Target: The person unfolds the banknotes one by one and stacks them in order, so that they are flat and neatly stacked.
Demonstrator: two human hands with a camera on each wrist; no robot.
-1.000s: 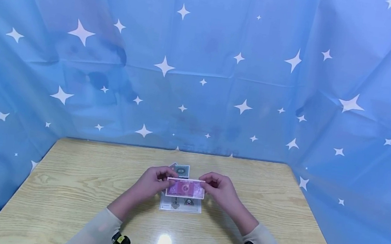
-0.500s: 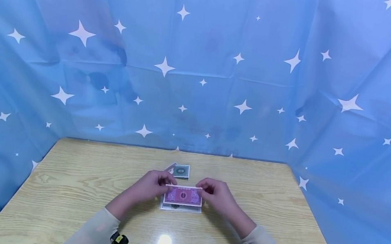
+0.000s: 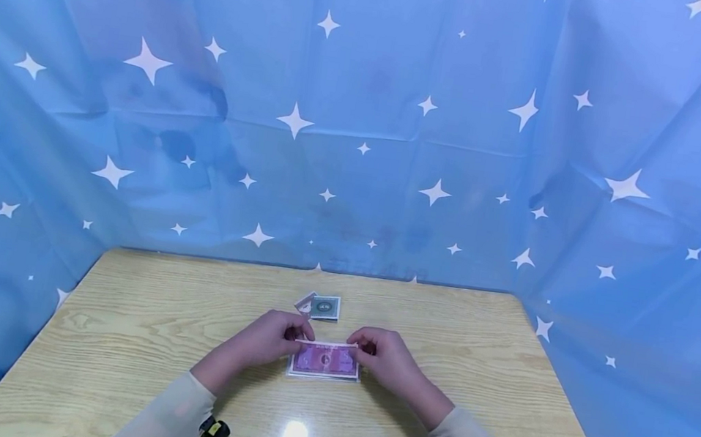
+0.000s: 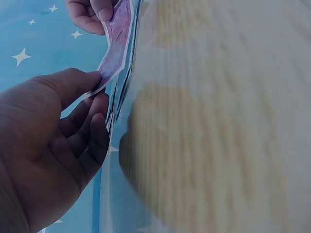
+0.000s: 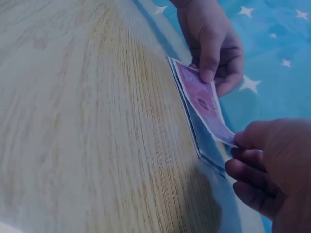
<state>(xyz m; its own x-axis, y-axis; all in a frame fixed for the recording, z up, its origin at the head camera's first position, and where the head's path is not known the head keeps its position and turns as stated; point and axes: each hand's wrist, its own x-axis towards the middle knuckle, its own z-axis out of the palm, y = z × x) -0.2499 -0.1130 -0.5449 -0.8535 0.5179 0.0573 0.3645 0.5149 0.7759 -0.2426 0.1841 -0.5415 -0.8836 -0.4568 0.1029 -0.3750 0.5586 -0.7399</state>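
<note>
A pink-purple banknote [image 3: 325, 360] with a white border is held between both hands over a low stack of paper notes [image 5: 206, 155] on the table. My left hand [image 3: 270, 339] pinches its left end between thumb and fingers. The opposite end is pinched by my right hand [image 3: 389, 360]. In the right wrist view the banknote's near edge lies close to the stack, while the end by the right hand [image 5: 277, 165] bows upward. The left wrist view shows the note curved, with the left hand's [image 4: 53, 121] thumb on top. Most of the stack is hidden beneath it.
Behind the hands, a green note [image 3: 325, 307] and a partly covered reddish note [image 3: 304, 304] lie on the wooden table [image 3: 180, 299]. A blue star-patterned cloth [image 3: 351, 211] hangs behind and at the sides. Each sleeve carries a black wrist camera [image 3: 216, 433].
Both hands have brought the pink-purple banknote down and toward the person, so it now covers nearly all of the stack's top note. The green and reddish notes behind have become uncovered.
</note>
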